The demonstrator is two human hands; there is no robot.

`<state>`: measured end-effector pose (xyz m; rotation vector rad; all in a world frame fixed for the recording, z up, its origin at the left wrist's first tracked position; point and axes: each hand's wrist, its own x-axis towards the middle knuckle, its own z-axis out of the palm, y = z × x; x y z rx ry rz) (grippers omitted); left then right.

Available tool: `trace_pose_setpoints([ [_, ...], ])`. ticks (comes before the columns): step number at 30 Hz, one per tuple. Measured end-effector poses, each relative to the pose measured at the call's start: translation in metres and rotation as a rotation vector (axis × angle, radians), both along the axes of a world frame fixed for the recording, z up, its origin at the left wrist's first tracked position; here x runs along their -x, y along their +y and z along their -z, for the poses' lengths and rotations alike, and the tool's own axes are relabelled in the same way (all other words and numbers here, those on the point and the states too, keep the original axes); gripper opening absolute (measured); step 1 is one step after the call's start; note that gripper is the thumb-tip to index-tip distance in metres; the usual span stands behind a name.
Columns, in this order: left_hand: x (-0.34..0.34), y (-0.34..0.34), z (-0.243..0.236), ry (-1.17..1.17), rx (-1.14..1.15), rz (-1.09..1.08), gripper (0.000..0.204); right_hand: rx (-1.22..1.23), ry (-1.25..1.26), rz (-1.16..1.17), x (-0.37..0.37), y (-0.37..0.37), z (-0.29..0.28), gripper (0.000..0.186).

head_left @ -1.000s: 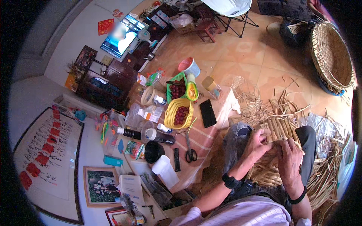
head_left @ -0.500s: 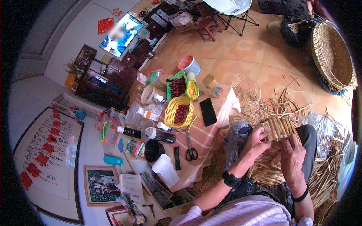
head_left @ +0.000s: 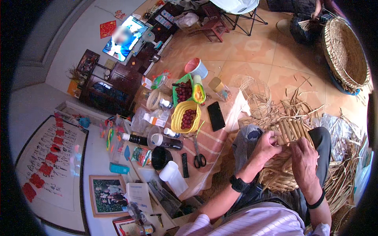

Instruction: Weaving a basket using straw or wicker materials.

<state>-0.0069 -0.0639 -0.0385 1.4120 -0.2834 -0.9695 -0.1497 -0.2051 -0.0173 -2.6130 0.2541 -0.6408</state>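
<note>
A partly woven straw basket (head_left: 277,180) rests in my lap between my knees, its upper weave of thick pale strands rising past my fingers. My left hand (head_left: 269,146) is closed on its near left side, thumb and fingertips pinching at the weave. Close beside it, my right hand (head_left: 304,160) is bent over the strands, fingers pressed together on the basket. The exact strand under the fingertips is hidden. Loose dry straw (head_left: 334,185) lies to the right of my leg.
On the table to my left are scissors (head_left: 199,157), a phone (head_left: 216,116), a yellow basket of red fruit (head_left: 182,118) and bottles. A wire frame (head_left: 256,94) stands beyond my knees. At far right is a large woven basket (head_left: 346,55), near another person's hand (head_left: 316,11).
My right hand has shifted slightly left and its fingers have curled further over the weave. My left hand stays at the basket. The whole view has shifted a little.
</note>
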Motion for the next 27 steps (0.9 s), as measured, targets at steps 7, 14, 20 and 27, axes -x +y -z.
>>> trace_pose_setpoints([
  [7,-0.007,0.0,-0.018,-0.023,-0.11,0.161,0.063,0.031,-0.012,-0.015,0.004,-0.002,-0.005,0.026],
  [14,-0.014,0.003,-0.021,-0.024,-0.057,0.264,0.064,0.188,-0.088,-0.211,-0.004,-0.013,-0.004,0.032],
  [20,-0.015,0.005,-0.009,-0.077,-0.014,0.267,0.065,0.172,-0.063,-0.284,-0.013,-0.017,-0.006,0.029],
  [27,0.007,0.015,0.003,-0.899,-0.066,0.148,0.052,-0.102,-0.177,-0.412,-0.039,0.026,-0.029,0.025],
])
